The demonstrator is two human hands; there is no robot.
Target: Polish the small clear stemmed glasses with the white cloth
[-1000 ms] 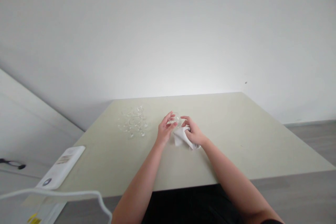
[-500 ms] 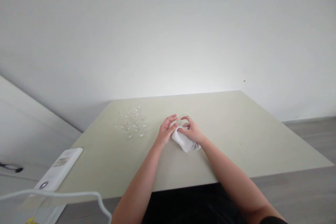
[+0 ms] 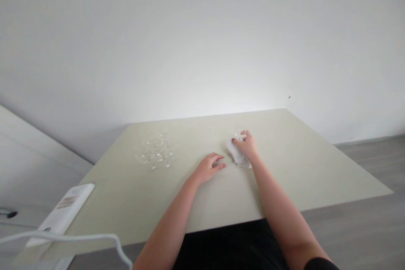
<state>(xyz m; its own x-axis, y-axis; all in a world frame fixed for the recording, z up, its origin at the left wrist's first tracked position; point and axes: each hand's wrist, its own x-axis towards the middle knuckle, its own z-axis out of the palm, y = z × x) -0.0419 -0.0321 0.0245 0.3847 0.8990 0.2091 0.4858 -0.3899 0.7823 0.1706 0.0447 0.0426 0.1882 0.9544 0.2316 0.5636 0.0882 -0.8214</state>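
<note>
My right hand (image 3: 247,145) is closed on a white cloth (image 3: 236,154) and a small clear glass (image 3: 239,132), out past the middle of the pale table (image 3: 316,168). The glass shows only faintly above my fingers. My left hand (image 3: 209,168) rests flat on the table nearer to me, fingers spread, holding nothing. A cluster of several clear stemmed glasses (image 3: 154,150) stands to the left of both hands.
A white flat box (image 3: 65,207) lies over the table's left front corner. A white cable (image 3: 79,238) loops across the lower left. A plain white wall rises behind the table, and grey floor shows at the right.
My left hand has let go of the glass and dropped onto the table. My right hand has carried the cloth and glass away from me and to the right.
</note>
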